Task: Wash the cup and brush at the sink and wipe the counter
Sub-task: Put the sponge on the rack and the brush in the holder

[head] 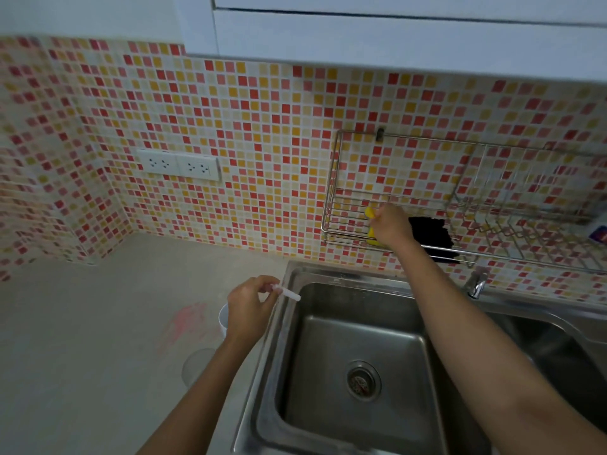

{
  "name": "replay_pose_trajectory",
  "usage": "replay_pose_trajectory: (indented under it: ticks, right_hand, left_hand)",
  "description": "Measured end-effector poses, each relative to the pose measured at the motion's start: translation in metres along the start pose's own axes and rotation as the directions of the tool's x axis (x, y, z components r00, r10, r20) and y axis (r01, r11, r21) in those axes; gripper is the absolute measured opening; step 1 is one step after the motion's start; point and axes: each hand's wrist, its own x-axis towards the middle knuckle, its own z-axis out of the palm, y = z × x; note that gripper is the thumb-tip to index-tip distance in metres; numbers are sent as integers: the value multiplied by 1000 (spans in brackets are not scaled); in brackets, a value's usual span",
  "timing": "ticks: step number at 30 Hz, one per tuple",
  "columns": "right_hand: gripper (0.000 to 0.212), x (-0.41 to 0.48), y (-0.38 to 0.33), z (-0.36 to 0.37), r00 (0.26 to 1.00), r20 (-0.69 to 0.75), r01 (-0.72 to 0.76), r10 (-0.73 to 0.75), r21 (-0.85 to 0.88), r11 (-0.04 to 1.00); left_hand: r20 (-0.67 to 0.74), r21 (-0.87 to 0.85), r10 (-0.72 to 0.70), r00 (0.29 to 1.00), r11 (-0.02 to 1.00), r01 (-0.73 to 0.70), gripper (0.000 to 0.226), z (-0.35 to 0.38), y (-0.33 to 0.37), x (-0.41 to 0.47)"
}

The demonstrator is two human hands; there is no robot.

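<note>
My left hand (249,302) pinched the white brush (290,294) at the dry sink's (331,418) rim; my right hand (391,226) gripped a yellow sponge (370,213) on the rack (345,208). The cup (224,318) stood beside a pink smear (187,323) on the counter (82,339), so I judged washing and wiping not yet begun.

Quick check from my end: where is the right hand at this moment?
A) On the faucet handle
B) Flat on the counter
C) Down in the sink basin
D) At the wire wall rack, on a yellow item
D: the right hand is up at the wire rack on the tiled wall, closed around a yellow item, well above the sink.
</note>
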Motion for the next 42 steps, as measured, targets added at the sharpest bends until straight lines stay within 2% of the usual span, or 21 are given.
replay_pose_trajectory:
  ticks: [4, 5, 7, 9, 11, 13, 15, 16, 18, 20, 23, 27, 30, 35, 42]
  right_hand:
    - [37, -8, -6, -1, 994, 111, -6, 14, -66, 998]
    - [32, -13, -10, 1, 998, 67, 9, -5, -52, 999]
    - [30, -32, -17, 16, 983, -141, 126, -120, 34, 991]
    - [31, -67, -28, 41, 885, -384, 321, -263, 94, 943]
    - [28, -103, -36, 78, 825, -465, 426, -320, 142, 893]
    - [30, -129, -39, 121, 870, -353, 432, -343, 214, 876]
    - [39, -144, -44, 162, 933, -71, 358, -352, 257, 898]
    - [48, -147, -45, 180, 936, 104, 301, -337, 263, 917]
    - [76, -149, -49, 213, 876, 393, 186, -280, 262, 947]
    - [96, -147, -51, 239, 814, 522, 117, -254, 281, 952]
    - [101, -149, -53, 262, 820, 525, 31, -229, 358, 933]
    - [78, -151, -54, 278, 849, 453, 18, -272, 490, 871]
    - [74, -151, -56, 285, 859, 432, -3, -275, 541, 841]
    - [78, -153, -58, 296, 849, 468, -63, -246, 552, 831]
    - [81, -158, -60, 300, 839, 503, -124, -209, 550, 826]
  left_hand:
    - [-20, 9, 16, 1000, 1000, -16, 13, -16, -17, 7]
    - [-26, 13, 11, 1000, 1000, -11, 13, -21, -22, 10]
    - [-36, 24, -20, 999, 999, 21, 14, -31, -34, 14]
    - [-41, 47, -56, 998, 997, 58, 15, -41, -52, 18]
    - [-31, 87, -88, 996, 992, 91, 14, -50, -72, 19]
    - [-5, 134, -116, 993, 984, 116, 13, -54, -90, 19]
    - [30, 170, -131, 991, 978, 124, 13, -55, -104, 17]
    - [52, 181, -136, 989, 976, 124, 13, -53, -109, 16]
    - [107, 191, -142, 984, 974, 120, 15, -49, -117, 15]
    - [153, 193, -144, 978, 975, 113, 17, -44, -122, 15]
    - [180, 187, -164, 970, 974, 130, 17, -37, -129, 18]
    - [197, 177, -148, 969, 978, 114, 16, -32, -137, 22]
    - [218, 187, -103, 970, 980, 62, 15, -32, -139, 28]
    - [287, 219, 12, 958, 973, -78, 14, -33, -144, 35]
    - [268, 167, 39, 963, 982, -86, 13, -28, -148, 35]
